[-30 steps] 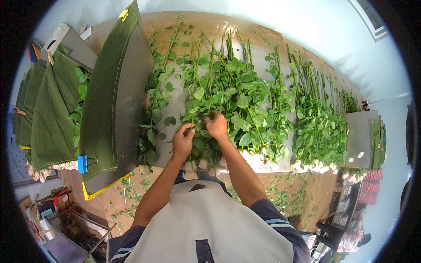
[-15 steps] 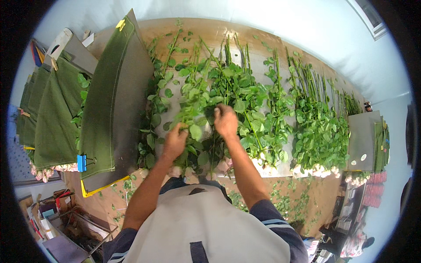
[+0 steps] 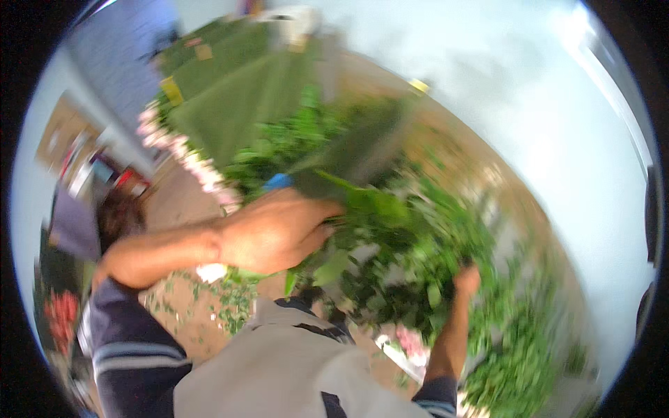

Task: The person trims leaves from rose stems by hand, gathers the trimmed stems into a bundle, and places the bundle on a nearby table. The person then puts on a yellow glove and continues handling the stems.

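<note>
My left hand (image 3: 275, 230) is closed, with its fingers curled round a rose (image 3: 211, 272). The rose's pale bloom sticks out below the wrist, and green leaves show on the other side of the fingers. Cut roses lie beside one another on the table, making a thick mass of leaves (image 3: 432, 244) with a pink bloom cluster (image 3: 411, 341) at the near edge. Against the leafy stems on the right rests my right hand (image 3: 467, 280); motion blur and foliage hide its fingers.
A green cloth-covered panel (image 3: 369, 150) with a blue clip (image 3: 277, 182) stands just beyond my left hand. More green cloths (image 3: 237, 104) cover roses at far left, pink blooms (image 3: 185, 157) along their edge. Leaf scraps litter the brown floor (image 3: 185, 303).
The view has swung left and blurred. My left hand has come up and leftward with a rose, away from my right hand, which stays over the leafy stems.
</note>
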`<action>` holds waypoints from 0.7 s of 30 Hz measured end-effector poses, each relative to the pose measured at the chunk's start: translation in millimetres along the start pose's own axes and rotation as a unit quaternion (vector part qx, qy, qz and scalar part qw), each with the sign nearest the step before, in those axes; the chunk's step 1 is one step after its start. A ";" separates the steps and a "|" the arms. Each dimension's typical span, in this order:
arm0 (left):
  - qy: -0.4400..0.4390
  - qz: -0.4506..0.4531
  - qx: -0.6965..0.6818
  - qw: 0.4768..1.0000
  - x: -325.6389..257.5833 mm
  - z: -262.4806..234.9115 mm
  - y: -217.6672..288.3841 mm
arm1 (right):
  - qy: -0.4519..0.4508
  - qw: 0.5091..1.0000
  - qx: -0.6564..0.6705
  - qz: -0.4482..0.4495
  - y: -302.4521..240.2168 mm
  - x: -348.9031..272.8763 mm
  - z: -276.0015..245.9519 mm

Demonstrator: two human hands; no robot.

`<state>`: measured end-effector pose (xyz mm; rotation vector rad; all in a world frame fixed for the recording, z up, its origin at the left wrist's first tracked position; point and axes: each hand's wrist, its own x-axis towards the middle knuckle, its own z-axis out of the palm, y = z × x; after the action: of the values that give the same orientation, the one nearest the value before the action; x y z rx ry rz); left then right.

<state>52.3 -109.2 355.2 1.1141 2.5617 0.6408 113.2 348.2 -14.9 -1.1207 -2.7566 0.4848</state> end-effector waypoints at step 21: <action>0.348 -0.113 0.096 0.926 -76.3 -127.1 -589.9 | 0.058 0.990 0.006 0.125 -17.8 -94.1 -49.4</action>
<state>-315.7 -559.5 176.9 0.6927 3.3536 0.8591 180.6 282.8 38.0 -1.4511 -2.5251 0.4453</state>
